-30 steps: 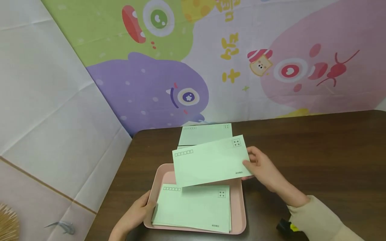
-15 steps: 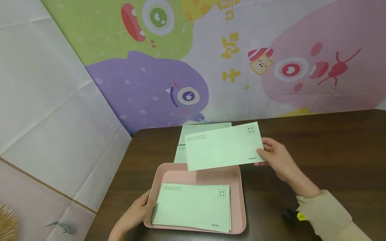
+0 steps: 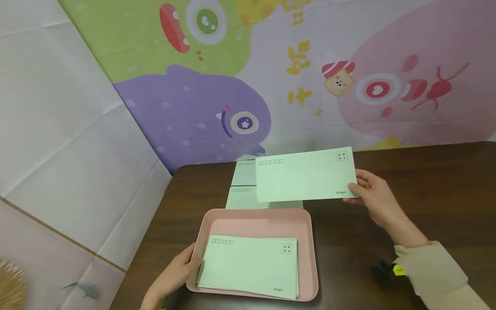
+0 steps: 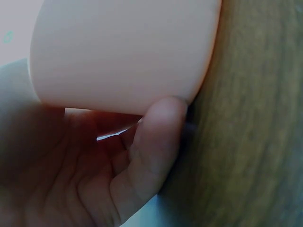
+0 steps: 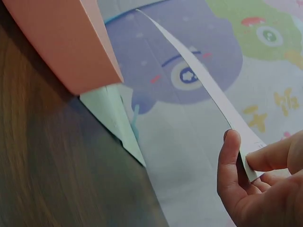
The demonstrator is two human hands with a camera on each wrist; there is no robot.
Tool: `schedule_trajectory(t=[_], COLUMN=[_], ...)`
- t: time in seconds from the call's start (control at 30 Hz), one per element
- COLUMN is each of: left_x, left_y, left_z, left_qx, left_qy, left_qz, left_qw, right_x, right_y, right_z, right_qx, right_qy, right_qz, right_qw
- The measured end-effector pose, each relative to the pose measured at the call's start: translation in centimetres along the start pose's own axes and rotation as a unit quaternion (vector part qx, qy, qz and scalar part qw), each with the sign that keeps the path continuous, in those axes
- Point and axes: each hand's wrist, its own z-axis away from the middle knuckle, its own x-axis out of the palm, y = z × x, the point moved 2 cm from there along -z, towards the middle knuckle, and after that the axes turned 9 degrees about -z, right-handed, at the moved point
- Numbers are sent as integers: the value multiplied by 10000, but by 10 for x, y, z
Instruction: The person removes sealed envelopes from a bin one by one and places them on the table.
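My right hand [image 3: 373, 193] pinches a pale green envelope [image 3: 302, 176] by its right end, thumb in front and fingers behind. The envelope hangs in the air over the table behind the tray; in the right wrist view this envelope [image 5: 203, 85] shows nearly edge-on. My left hand [image 3: 174, 271] grips the left side of a pink tray [image 3: 255, 213]. In the left wrist view a finger [image 4: 163, 118] curls under the tray's wall [image 4: 123, 56]. Several stacked envelopes [image 3: 248, 267] lie in the near part of the tray.
More envelopes [image 3: 240, 197] lie on the dark wooden table [image 3: 426, 185] behind the tray, partly covered by the held one. A black and yellow object [image 3: 387, 271] is beside the right sleeve. A cartoon-printed cloth [image 3: 186, 116] hangs along the back edge.
My right hand has carried the envelope up, back and to the right, away from over the tray. The left hand keeps its grip and the tray stays in place.
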Motion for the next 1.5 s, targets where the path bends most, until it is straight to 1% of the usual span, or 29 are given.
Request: schedule_trajectory(t=[0.13, 0.23, 0.3, 0.6, 0.8, 0.93, 1.13, 1.27, 1.4, 1.5], left_x=[0, 0, 0, 1, 1, 0, 0, 0, 0, 1], left_y=[1, 2, 1, -1, 0, 1, 1, 1, 0, 0], left_z=[0, 0, 0, -1, 0, 0, 0, -1, -1, -1], left_qx=[14, 71, 74, 83, 79, 97, 134, 110, 103, 107], left_qy=[-1, -43, -53, -26, -35, -52, -44, -41, -29, -26], left_qz=[7, 55, 58, 90, 69, 87, 94, 78, 47, 44], left_qw=[10000, 10000, 9999, 9999, 9999, 9999, 9999, 9999, 9999, 9999], right_x=[-12, -21, -27, -44, -53, -61, -70, -75, -79, -82], right_y=[2, 3, 4, 9, 16, 20, 22, 21, 23, 25], right_z=[-3, -6, -8, -14, -21, -24, -29, -33, -35, -37], right_qx=[-68, -29, 31, 164, 223, 341, 370, 556, 841, 974], right_qy=[156, 205, 227, 422, 954, 1284, 1498, 1607, 1617, 1606], right_qz=[-603, -1074, -1266, -1839, -2190, -2258, -2229, -1983, -1720, -1572], right_qw=[9980, 9940, 9917, 9819, 9708, 9651, 9625, 9653, 9681, 9695])
